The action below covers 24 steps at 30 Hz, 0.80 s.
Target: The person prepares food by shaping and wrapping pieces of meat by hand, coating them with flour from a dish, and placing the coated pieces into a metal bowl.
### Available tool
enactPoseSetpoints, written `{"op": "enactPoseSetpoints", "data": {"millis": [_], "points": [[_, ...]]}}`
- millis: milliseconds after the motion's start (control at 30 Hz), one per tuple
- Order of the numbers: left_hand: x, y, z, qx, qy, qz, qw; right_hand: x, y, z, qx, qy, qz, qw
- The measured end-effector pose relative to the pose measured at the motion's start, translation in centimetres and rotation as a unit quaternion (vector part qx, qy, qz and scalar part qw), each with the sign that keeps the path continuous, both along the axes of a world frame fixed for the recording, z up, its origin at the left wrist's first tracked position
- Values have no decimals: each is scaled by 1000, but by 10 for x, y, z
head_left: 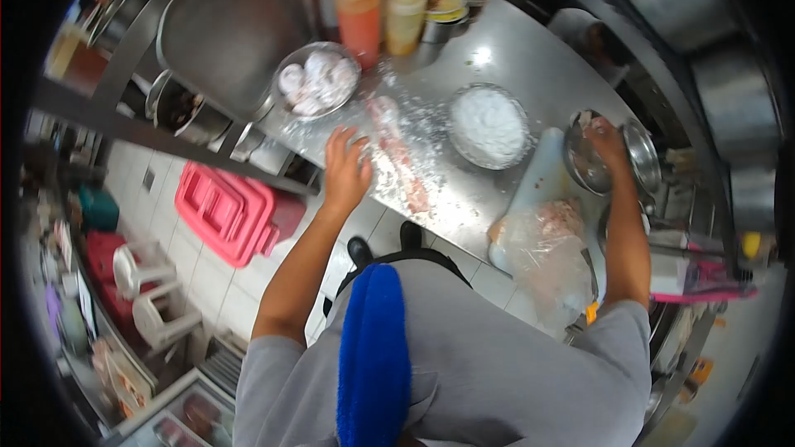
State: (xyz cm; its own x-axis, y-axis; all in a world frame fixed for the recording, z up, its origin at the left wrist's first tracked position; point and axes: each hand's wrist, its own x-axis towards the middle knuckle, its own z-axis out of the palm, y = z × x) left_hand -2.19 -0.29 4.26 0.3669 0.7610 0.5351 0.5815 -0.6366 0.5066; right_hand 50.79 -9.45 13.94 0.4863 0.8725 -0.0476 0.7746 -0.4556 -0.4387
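Observation:
My left hand [346, 167] hovers by the counter's near edge with its fingers apart, holding nothing. Beside it, a long floured strip of what looks like raw meat [399, 157] lies on the steel counter. My right hand [609, 142] reaches into a metal bowl [578, 167] at the right, fingers curled near a small pale piece; what they grip is too small to make out. Between the hands stands a bowl of white flour [489, 126]. Farther left, a metal bowl holds several flour-coated pieces [319, 81].
Squeeze bottles [359, 21] stand at the counter's back. A pale cutting board [537, 170] carries a clear plastic bag [542, 252] with meat-like contents. Another metal bowl [642, 157] sits far right. A pink lidded bin [228, 211] is on the tiled floor at left.

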Motion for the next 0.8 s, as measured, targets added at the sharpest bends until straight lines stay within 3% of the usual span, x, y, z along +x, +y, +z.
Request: {"op": "enactPoseSetpoints", "data": {"millis": [67, 167, 233, 300, 500, 733, 800], "points": [[0, -2, 9, -18, -18, -9, 1000, -87, 20, 54, 21, 70, 84, 994], [3, -11, 27, -61, -62, -37, 996, -192, 46, 56, 42, 191, 305, 932], [6, -15, 33, -84, -85, -39, 992, -244, 59, 30, -7, 154, 435, 887], [8, -18, 33, -60, -109, -48, 991, -284, 66, 2, 17, 32, 514, 857], [16, -23, 0, -103, -75, -99, 987, -305, 71, -70, 9, -95, 506, 858], [25, -22, -14, -67, -41, -118, 990, -295, 40, -38, 36, -39, 468, 882], [28, -23, -10, -52, -49, -114, 991, -288, 22, -42, 72, -58, 554, 827]]}}
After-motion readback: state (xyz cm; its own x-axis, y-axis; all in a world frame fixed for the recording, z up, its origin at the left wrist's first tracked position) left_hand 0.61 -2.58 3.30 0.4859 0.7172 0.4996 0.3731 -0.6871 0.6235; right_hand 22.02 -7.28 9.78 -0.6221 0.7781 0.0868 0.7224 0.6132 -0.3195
